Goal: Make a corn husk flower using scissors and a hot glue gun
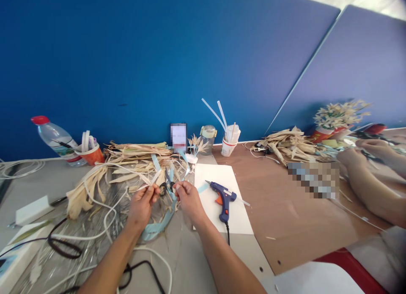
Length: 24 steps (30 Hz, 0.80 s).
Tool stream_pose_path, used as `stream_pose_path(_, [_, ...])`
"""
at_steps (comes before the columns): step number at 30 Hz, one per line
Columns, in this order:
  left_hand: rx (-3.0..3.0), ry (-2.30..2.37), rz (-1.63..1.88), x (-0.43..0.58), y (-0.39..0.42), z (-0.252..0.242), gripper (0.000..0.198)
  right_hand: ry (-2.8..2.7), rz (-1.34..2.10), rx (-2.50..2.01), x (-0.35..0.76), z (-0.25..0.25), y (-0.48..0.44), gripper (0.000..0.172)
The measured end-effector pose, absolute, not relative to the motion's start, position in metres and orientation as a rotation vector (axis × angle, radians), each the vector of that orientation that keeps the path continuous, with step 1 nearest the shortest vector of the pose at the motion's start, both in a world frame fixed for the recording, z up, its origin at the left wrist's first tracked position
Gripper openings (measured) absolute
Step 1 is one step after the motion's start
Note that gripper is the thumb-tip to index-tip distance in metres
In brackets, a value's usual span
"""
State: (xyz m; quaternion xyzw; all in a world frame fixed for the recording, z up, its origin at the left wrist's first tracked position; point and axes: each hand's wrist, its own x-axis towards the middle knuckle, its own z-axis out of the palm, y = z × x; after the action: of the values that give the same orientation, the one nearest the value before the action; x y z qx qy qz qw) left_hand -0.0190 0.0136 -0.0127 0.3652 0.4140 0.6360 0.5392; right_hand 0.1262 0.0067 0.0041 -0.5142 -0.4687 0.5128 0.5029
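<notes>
My left hand [142, 204] is closed in a pinch, and a pale strip [155, 178] rises from its fingertips. A short way to the right, my right hand [190, 201] is pinched too; what lies between its fingers is too small to make out. Black-handled scissors [163, 188] lie between and just behind the fingertips. Light blue ribbon [158, 227] curls on the table below the hands. Dried corn husks [136, 152] are heaped behind them. Right of my right hand, a blue glue gun [224, 199] rests on a white sheet [244, 223].
A bottle [55, 137], an orange cup [91, 154], a phone [179, 136], a jar [208, 138] and a white cup [228, 148] line the blue partition [142, 53]. Cables [108, 230] cross the left side. At right are another person's arms [368, 188] and more husks [288, 144].
</notes>
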Motion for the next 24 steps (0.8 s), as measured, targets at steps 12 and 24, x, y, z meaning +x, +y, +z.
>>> stream_pose_path(12, [0.785,0.937,1.583,-0.022,0.017,-0.01,0.022,-1.034,1.122,-1.237,0.141,0.004,0.014,0.014])
stream_pose_path(24, [0.798,0.992,1.615,-0.024,0.019,-0.009,0.024,-1.162,1.083,-1.307,0.148,0.007,0.014,0.016])
